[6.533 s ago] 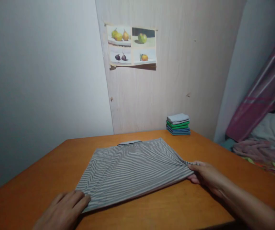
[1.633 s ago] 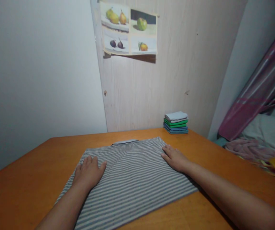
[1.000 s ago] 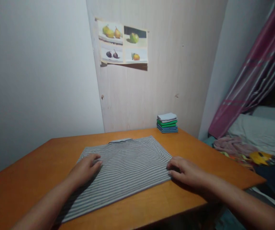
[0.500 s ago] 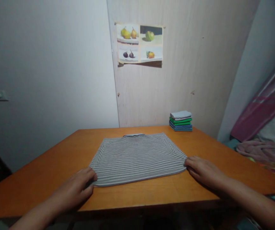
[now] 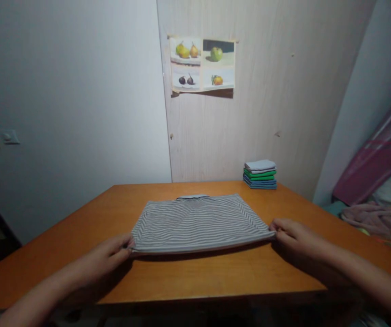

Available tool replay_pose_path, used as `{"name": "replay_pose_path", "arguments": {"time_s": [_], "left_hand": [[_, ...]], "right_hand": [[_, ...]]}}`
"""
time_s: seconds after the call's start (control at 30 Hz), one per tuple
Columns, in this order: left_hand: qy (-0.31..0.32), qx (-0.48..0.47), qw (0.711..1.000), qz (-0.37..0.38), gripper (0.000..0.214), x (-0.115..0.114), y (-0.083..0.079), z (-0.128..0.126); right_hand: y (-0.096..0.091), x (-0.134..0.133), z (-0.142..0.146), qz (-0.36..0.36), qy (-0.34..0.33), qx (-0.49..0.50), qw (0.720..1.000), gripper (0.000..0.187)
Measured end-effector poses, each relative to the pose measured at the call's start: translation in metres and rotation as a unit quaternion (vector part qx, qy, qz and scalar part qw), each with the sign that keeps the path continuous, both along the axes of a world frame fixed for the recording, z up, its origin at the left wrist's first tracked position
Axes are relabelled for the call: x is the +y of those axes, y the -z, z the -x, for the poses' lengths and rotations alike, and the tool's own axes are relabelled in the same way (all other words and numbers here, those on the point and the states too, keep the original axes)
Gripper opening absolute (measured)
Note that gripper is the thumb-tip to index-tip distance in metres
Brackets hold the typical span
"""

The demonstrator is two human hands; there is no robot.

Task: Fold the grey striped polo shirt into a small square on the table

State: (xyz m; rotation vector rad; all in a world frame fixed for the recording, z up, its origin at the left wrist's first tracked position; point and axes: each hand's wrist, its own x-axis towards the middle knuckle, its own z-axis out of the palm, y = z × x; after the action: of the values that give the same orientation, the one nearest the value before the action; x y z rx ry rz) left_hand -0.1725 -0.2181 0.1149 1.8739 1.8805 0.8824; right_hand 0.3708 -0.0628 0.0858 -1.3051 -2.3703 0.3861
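Pale wall, upper left of frame. Orange-brown table across lower half. Striped shirt on it, just below mid-frame; near edge raised, shadow beneath. Fruit poster, upper centre. Left hand, lower left: fingers closed, gripping shirt's near-left corner. Right hand, lower right: fingers closed, pinching near-right corner. Stack of folded cloths, grey over green over blue, right of centre, table's far edge. Collar at shirt's far edge.
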Motion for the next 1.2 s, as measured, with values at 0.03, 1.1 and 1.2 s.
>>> {"name": "replay_pose_path", "arguments": {"time_s": [0.03,1.1,1.2], "left_hand": [[0.025,-0.013,0.999,0.021,0.024,0.011,-0.006,0.000],[-0.178,-0.171,0.963,-0.106,0.053,0.075,0.043,0.017],[-0.196,-0.109,0.964,-0.141,0.051,0.077,0.041,0.019]], "right_hand": [[-0.001,0.013,0.003,0.002,0.010,0.017,1.000,0.017],[0.073,0.125,0.024,-0.035,0.176,0.138,0.974,0.037],[0.066,0.124,0.027,-0.059,0.189,0.140,0.970,0.042]]}}
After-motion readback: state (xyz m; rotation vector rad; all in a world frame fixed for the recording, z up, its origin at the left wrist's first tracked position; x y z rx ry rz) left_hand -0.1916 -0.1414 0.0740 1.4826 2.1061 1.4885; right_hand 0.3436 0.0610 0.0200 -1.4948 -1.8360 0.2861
